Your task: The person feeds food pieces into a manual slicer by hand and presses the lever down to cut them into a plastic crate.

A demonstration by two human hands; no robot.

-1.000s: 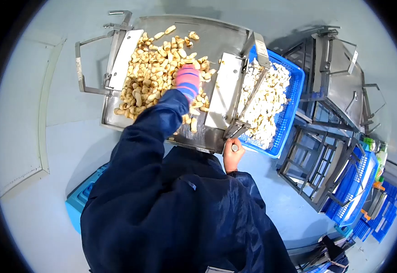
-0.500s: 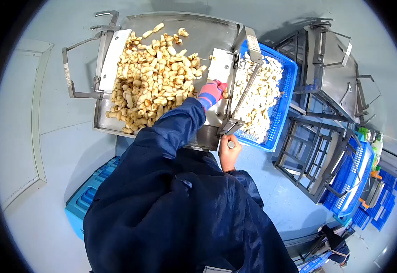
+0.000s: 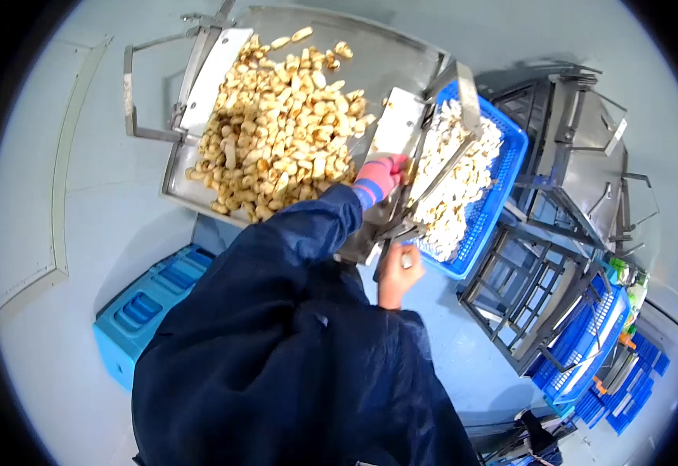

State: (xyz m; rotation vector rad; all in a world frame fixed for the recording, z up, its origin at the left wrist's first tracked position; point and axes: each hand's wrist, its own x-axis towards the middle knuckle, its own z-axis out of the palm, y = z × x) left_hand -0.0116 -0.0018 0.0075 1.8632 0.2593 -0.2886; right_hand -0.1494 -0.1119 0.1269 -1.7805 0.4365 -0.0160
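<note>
My left hand [image 3: 379, 179], in a pink glove with blue bands, lies on the white cutting board [image 3: 398, 124]. Its fingers are closed on a brownish mushroom [image 3: 409, 168] beside the blade of a lever cutter, though the fingers mostly cover it. My bare right hand [image 3: 398, 273] is wrapped round the cutter handle [image 3: 407, 261] at the near end of the board. Left of the board, a large heap of whole tan mushrooms [image 3: 277, 132] fills much of the steel tray [image 3: 370, 39]. Pale sliced mushrooms [image 3: 455, 171] lie in a blue basket [image 3: 509, 175] just right of the cutter.
A second white board [image 3: 213, 81] with a metal frame is fixed to the tray's left side. Steel stands [image 3: 587, 171] and a lower metal rack [image 3: 525, 279] stand at right, near stacked blue baskets [image 3: 595, 342]. A turquoise bin [image 3: 152, 303] sits on the floor at left.
The view has tilted and shifted, so the tray and basket appear further right. My left hand stays by the blade, and my right hand keeps its grip on the handle.
</note>
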